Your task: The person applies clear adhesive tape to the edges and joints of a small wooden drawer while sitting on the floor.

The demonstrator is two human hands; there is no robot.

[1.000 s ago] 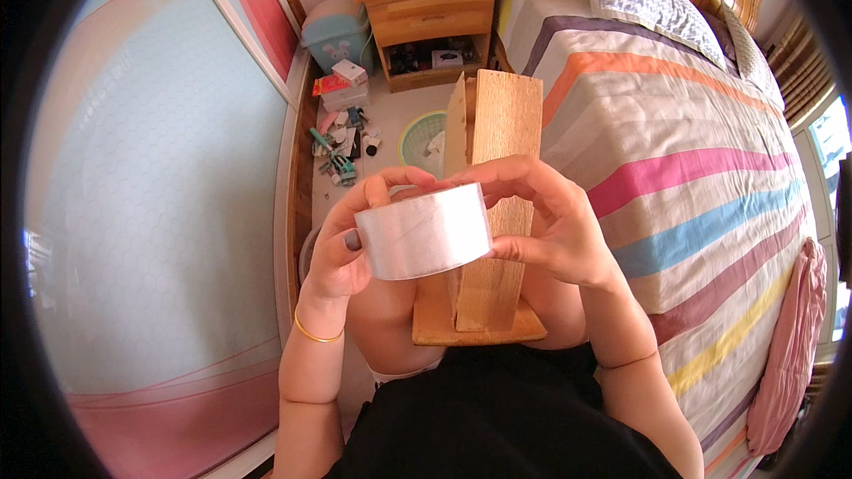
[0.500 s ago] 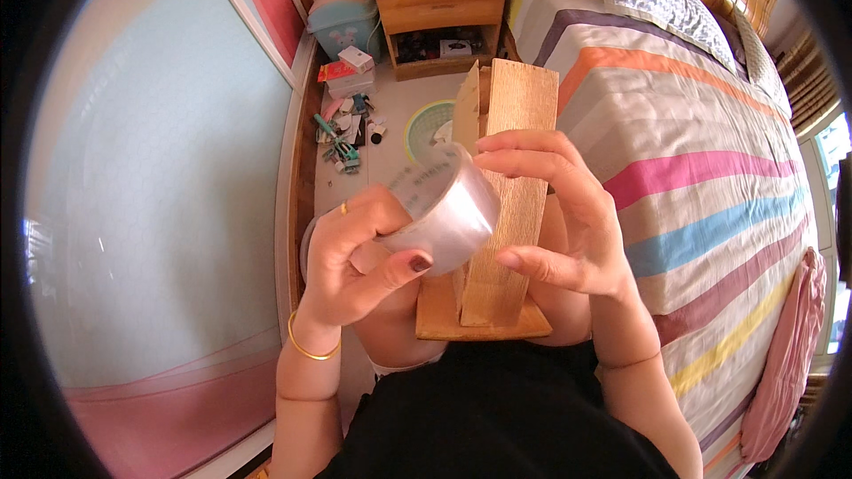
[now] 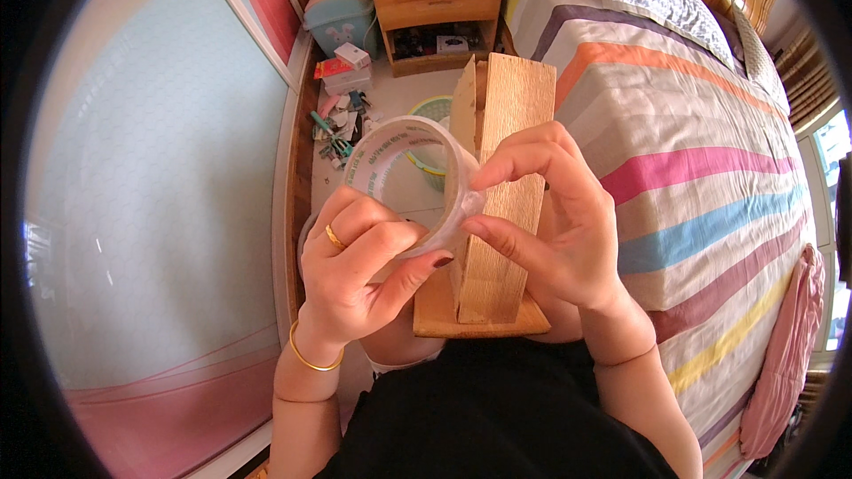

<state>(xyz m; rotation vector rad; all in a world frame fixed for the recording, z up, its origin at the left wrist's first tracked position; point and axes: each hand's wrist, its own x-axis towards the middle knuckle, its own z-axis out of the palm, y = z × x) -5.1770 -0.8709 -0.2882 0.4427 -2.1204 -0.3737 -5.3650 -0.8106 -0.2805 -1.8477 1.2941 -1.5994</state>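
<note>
A roll of clear tape [image 3: 460, 168] is held up in front of me, its ring turned so that the hole shows. My left hand [image 3: 359, 270] grips it from the lower left, fingers inside the ring and thumb on the outside. At the roll's right side, the thumb and forefinger of my right hand [image 3: 568, 231] pinch at its outer face; a lifted end cannot be made out clearly. Just behind the hands, a wooden drawer-like piece [image 3: 524, 115] stands upright between my legs, with a flat wooden panel [image 3: 435, 312] at its near end.
A green-rimmed basket [image 3: 430, 111] stands on the floor beyond the roll. Small clutter [image 3: 342, 124] and boxes [image 3: 348, 78] lie by the sliding door [image 3: 169, 195]. Farther back are a blue bin [image 3: 342, 22] and nightstand [image 3: 439, 4]. A striped bed [image 3: 701, 204] fills the right.
The tape roll has turned so that its opening shows more towards me. My right thumb and forefinger, spread apart before, have closed onto the roll's right edge.
</note>
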